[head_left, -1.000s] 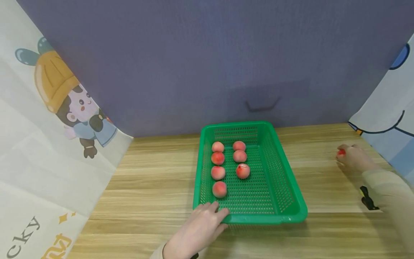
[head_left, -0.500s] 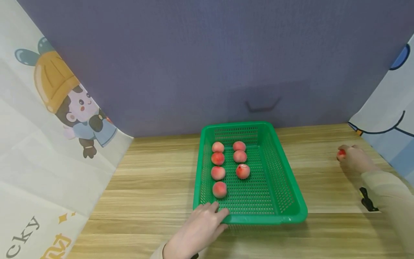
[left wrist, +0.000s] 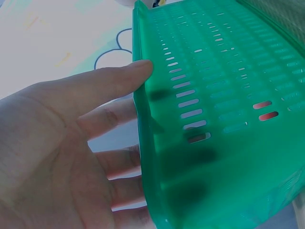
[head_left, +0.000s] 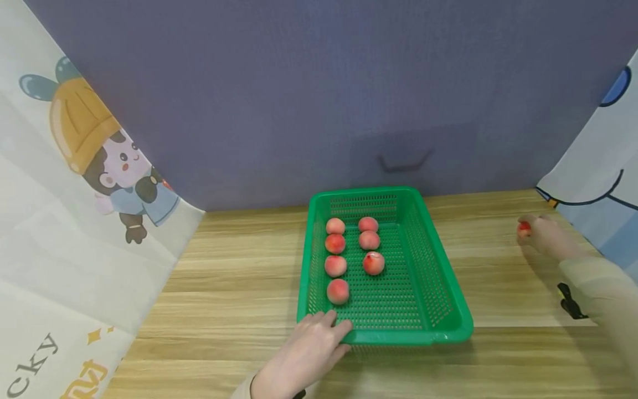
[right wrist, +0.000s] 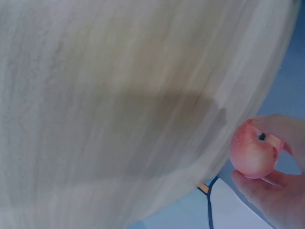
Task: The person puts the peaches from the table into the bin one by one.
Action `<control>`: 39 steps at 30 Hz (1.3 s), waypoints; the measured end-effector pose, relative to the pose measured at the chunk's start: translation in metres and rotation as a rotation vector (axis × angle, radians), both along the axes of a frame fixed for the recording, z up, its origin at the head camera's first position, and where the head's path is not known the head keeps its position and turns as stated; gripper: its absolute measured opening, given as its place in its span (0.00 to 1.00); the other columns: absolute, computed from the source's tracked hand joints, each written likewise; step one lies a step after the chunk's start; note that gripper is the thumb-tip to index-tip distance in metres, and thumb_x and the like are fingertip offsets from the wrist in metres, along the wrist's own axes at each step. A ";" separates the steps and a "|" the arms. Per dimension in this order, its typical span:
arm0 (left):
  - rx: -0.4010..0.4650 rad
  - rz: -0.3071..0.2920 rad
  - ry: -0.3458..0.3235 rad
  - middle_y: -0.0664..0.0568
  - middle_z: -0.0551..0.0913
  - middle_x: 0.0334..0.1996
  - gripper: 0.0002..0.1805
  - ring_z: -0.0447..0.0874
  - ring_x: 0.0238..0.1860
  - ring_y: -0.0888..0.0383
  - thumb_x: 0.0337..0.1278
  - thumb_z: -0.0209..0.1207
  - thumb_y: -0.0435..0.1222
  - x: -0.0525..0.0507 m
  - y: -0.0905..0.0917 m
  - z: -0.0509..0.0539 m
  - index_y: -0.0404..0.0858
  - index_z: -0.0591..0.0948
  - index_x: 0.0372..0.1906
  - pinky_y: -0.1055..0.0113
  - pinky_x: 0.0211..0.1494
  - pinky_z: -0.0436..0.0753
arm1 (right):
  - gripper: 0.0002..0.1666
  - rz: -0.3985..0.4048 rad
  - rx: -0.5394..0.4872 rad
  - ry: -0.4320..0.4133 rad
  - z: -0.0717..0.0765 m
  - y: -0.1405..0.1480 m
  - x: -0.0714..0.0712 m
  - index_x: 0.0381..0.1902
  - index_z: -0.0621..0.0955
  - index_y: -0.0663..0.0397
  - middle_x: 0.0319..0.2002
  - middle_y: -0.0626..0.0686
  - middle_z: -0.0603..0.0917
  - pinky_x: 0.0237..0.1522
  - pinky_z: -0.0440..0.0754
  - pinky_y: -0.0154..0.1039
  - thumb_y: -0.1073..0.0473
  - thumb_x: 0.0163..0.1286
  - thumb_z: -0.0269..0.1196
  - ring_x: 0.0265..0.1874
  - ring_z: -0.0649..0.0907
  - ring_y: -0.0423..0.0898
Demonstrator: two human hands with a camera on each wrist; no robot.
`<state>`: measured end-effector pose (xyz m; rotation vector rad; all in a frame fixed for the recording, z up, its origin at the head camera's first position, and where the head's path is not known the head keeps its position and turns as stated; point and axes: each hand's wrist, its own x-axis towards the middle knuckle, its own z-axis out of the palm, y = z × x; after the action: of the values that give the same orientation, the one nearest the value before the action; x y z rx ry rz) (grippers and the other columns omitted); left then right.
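In the head view my right hand (head_left: 550,237) is far to the right, holding a peach (head_left: 524,229) between thumb and fingers. The right wrist view shows this peach (right wrist: 255,149) as pinkish red with a dark stem spot, above the wooden surface. My left hand (head_left: 306,349) grips the near rim of a green perforated basket (head_left: 389,336) at its left corner. In the left wrist view the thumb (left wrist: 119,76) lies on one side of the rim and the fingers go behind it. Several peaches (head_left: 338,291) sit in the basket in two columns, the left one longer.
The basket stands on a wooden tabletop (head_left: 224,277). A dark grey-purple panel (head_left: 299,100) rises behind it. Printed white sheets flank the table, the left sheet (head_left: 60,221) bearing a cartoon figure. A small black object (head_left: 570,302) shows beside the right sleeve.
My right hand has shifted slightly up in the head view, with the peach in its grip. The left hand, the basket and the peaches inside it stay in place.
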<state>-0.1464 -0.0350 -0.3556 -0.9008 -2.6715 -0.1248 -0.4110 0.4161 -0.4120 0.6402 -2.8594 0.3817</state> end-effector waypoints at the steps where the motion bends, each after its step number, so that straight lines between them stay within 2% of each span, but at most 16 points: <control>1: -0.001 0.000 0.003 0.58 0.70 0.21 0.11 0.70 0.22 0.64 0.42 0.63 0.44 0.000 0.000 0.000 0.45 0.76 0.30 0.77 0.23 0.59 | 0.13 0.009 0.000 0.007 0.002 -0.002 0.000 0.34 0.70 0.79 0.21 0.63 0.74 0.29 0.70 0.54 0.73 0.51 0.56 0.24 0.73 0.61; 5: -0.002 -0.003 0.014 0.58 0.70 0.21 0.11 0.70 0.21 0.63 0.41 0.63 0.44 0.000 -0.001 0.000 0.45 0.76 0.30 0.76 0.23 0.60 | 0.10 0.040 0.012 0.044 0.009 -0.007 0.000 0.31 0.71 0.77 0.19 0.57 0.73 0.25 0.69 0.49 0.73 0.51 0.56 0.21 0.71 0.55; 12: -0.004 -0.005 0.018 0.58 0.71 0.21 0.11 0.71 0.21 0.63 0.42 0.63 0.44 0.000 -0.001 0.000 0.45 0.76 0.30 0.76 0.23 0.61 | 0.12 0.087 0.039 0.181 0.018 -0.012 -0.003 0.29 0.74 0.74 0.16 0.56 0.72 0.22 0.70 0.50 0.71 0.46 0.59 0.18 0.72 0.54; 18: -0.003 -0.001 0.020 0.58 0.71 0.21 0.11 0.71 0.21 0.63 0.41 0.64 0.44 0.000 0.000 0.000 0.45 0.76 0.29 0.75 0.22 0.61 | 0.12 0.074 0.059 0.108 0.031 -0.021 -0.003 0.33 0.73 0.75 0.20 0.58 0.74 0.23 0.69 0.49 0.69 0.51 0.57 0.22 0.72 0.55; 23: -0.004 0.004 0.027 0.58 0.71 0.21 0.11 0.71 0.21 0.63 0.40 0.64 0.44 0.000 0.000 0.000 0.45 0.76 0.29 0.76 0.22 0.60 | 0.18 0.068 0.062 0.079 0.041 -0.030 -0.001 0.39 0.71 0.79 0.26 0.69 0.74 0.26 0.71 0.53 0.68 0.53 0.58 0.26 0.74 0.61; 25: -0.003 0.004 0.025 0.58 0.71 0.21 0.11 0.71 0.21 0.63 0.40 0.64 0.43 0.000 0.000 0.000 0.45 0.76 0.29 0.76 0.22 0.60 | 0.18 0.071 0.057 0.091 0.044 -0.033 0.000 0.40 0.71 0.79 0.28 0.72 0.74 0.27 0.71 0.55 0.69 0.53 0.59 0.29 0.74 0.65; 31: -0.005 0.005 0.007 0.58 0.71 0.21 0.11 0.71 0.21 0.63 0.40 0.64 0.43 0.000 0.000 0.000 0.45 0.76 0.29 0.76 0.22 0.60 | 0.17 0.143 0.017 0.208 0.050 -0.040 0.000 0.36 0.72 0.78 0.21 0.62 0.75 0.25 0.70 0.52 0.72 0.48 0.61 0.23 0.74 0.58; 33: -0.004 0.005 0.011 0.58 0.71 0.21 0.11 0.71 0.21 0.63 0.40 0.64 0.43 0.000 0.001 0.000 0.45 0.76 0.29 0.76 0.22 0.60 | 0.17 0.152 0.013 0.240 0.052 -0.042 0.001 0.35 0.72 0.78 0.20 0.62 0.75 0.26 0.70 0.53 0.73 0.46 0.62 0.25 0.73 0.59; 39: -0.002 0.001 0.041 0.58 0.71 0.20 0.11 0.71 0.21 0.62 0.39 0.65 0.43 0.001 0.001 -0.001 0.45 0.75 0.28 0.76 0.22 0.61 | 0.17 0.137 0.035 0.231 0.064 -0.050 0.002 0.37 0.74 0.75 0.23 0.65 0.74 0.21 0.70 0.49 0.71 0.48 0.63 0.24 0.73 0.58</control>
<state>-0.1455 -0.0343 -0.3561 -0.8928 -2.6349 -0.1016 -0.4088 0.3658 -0.3483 0.8317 -2.6164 0.2585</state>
